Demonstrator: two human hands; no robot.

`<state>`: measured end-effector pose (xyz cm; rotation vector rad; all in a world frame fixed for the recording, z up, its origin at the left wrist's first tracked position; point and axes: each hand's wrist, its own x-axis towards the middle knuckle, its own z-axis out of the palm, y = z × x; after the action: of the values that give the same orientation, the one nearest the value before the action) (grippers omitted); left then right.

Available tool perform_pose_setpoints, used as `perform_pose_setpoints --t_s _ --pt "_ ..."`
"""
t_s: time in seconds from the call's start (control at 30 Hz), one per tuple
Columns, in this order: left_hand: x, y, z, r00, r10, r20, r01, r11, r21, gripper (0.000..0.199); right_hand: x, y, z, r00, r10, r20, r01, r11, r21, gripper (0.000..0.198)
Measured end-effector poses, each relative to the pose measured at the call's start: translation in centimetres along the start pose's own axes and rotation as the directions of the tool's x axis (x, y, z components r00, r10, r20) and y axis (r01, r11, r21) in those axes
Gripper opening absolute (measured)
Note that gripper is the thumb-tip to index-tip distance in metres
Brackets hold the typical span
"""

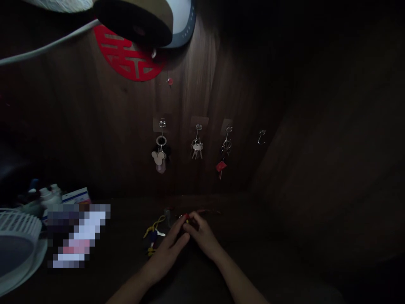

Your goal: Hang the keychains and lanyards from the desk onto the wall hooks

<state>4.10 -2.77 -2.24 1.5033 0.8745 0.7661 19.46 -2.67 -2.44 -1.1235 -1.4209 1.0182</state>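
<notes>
Over the dark surface, my left hand (172, 240) and my right hand (202, 234) come together with bent fingers. At their fingertips shows a small red thing (187, 216) with a bit of yellow; its kind is too dark and covered to name. Both hands are closed on it. Left of my left hand lies a yellow cord (155, 223) beside a small dark blue item (153, 236) and a bright metal piece (161, 234). A dim thin strip (205, 210) lies just behind my right hand.
On the wooden wall hang a key ring with a mouse-shaped charm (158, 158), a bunch of keys (198, 147) and keys with a red tag (221, 166). A bare hook (262, 137) is at right. A white basket (20, 228) and bottles (49, 195) stand left.
</notes>
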Motion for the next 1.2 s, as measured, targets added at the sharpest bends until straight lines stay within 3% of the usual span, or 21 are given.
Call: perform_pose_setpoints --t_s 0.17,0.23,0.33,0.43,0.47,0.57,0.63,0.7,0.77,0.97,1.2 --pt "1.0 0.1 0.1 0.975 0.140 -0.174 -0.106 0.975 0.194 0.033 -0.2 0.1 -0.2 0.991 0.126 -0.033 -0.120 0.981 0.150 0.019" --pt "1.3 -0.1 -0.1 0.952 0.191 -0.240 -0.120 0.952 0.282 0.032 -0.4 -0.1 -0.1 0.985 0.170 0.000 -0.168 0.974 0.154 0.019" --pt "1.5 -0.2 -0.2 0.962 0.223 -0.159 -0.166 0.936 0.310 0.041 -0.7 -0.8 0.1 0.985 0.156 0.074 -0.164 0.979 0.123 0.018" --pt "1.5 0.4 -0.3 0.986 0.153 -0.062 -0.130 0.952 0.277 0.015 -0.9 -1.4 -0.1 0.986 0.129 0.109 -0.142 0.982 0.121 0.020" --pt "1.5 0.8 -0.4 0.990 0.122 -0.075 -0.098 0.959 0.266 0.018 -0.8 -1.6 -0.3 0.984 0.145 0.106 -0.160 0.977 0.142 0.021" --pt "1.5 1.9 -1.1 0.992 0.026 -0.125 -0.011 0.993 0.119 0.026 -0.5 -1.7 -1.0 0.970 0.239 0.053 -0.244 0.925 0.292 0.029" --pt "1.5 2.3 -1.6 0.996 -0.063 -0.069 0.052 0.986 -0.159 0.027 -0.2 -1.6 -1.4 0.962 0.274 -0.005 -0.249 0.881 0.403 0.033" --pt "1.5 2.3 -1.9 0.991 -0.135 0.016 0.127 0.885 -0.448 0.026 0.0 -1.5 -1.7 0.953 0.298 -0.059 -0.238 0.854 0.464 0.035" --pt "1.6 2.1 -2.1 0.982 -0.174 0.075 0.184 0.770 -0.611 0.029 0.1 -1.4 -1.9 0.942 0.324 -0.091 -0.241 0.838 0.489 0.036" --pt "2.1 2.6 -2.1 0.967 -0.121 0.225 0.250 0.629 -0.736 0.033 0.0 -1.8 -2.6 0.930 0.324 -0.175 -0.192 0.832 0.520 0.038" --pt "2.1 4.3 -1.1 0.962 -0.098 0.255 0.251 0.682 -0.687 0.034 -0.7 -4.8 -4.9 0.961 0.207 -0.182 -0.110 0.895 0.433 0.036"
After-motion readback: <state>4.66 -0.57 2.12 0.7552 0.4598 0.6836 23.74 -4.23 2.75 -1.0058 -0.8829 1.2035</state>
